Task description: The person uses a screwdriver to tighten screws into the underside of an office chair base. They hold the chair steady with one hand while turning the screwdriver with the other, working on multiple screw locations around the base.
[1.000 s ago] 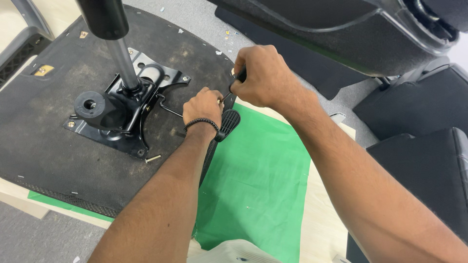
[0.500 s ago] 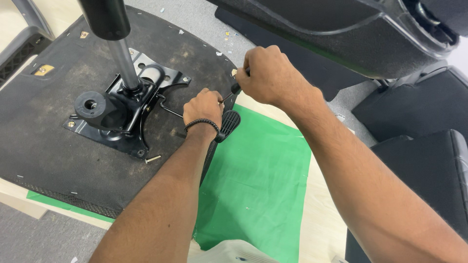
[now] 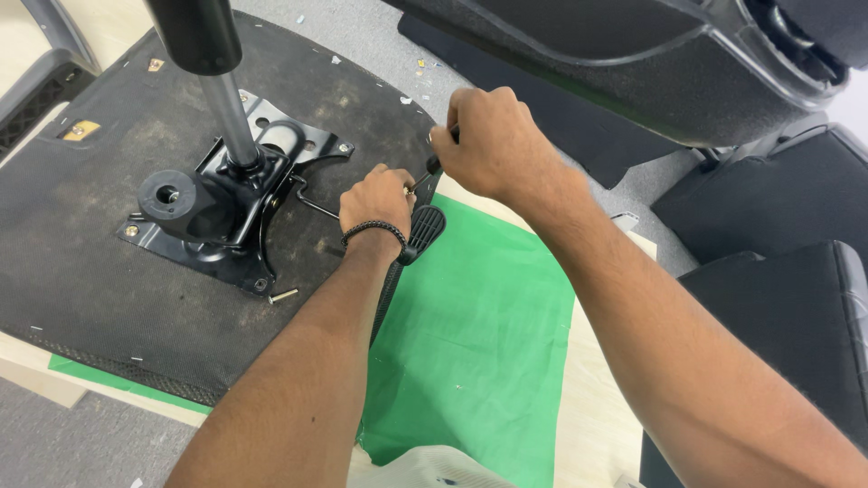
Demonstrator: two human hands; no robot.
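An upturned office chair seat (image 3: 81,262) lies with its dark fabric underside up. A black metal mechanism plate (image 3: 226,212) with a gas cylinder (image 3: 212,63) is fixed to it. My left hand (image 3: 378,201), with a black braided wristband, rests on the seat's edge beside the black ribbed lever paddle (image 3: 425,230), fingers curled around something small that I cannot make out. My right hand (image 3: 493,145) is closed on a dark tool handle (image 3: 434,165) just above the paddle. A loose bolt (image 3: 283,295) lies near the plate's corner.
A green cloth (image 3: 479,343) covers the light wooden table (image 3: 597,425) under the seat. Black chair parts (image 3: 633,63) lie at the back, with black cushions (image 3: 787,307) at the right. Grey floor (image 3: 72,443) shows at the lower left.
My right hand has shifted slightly up and to the right with the tool handle. My left hand has stayed in place by the lever paddle.
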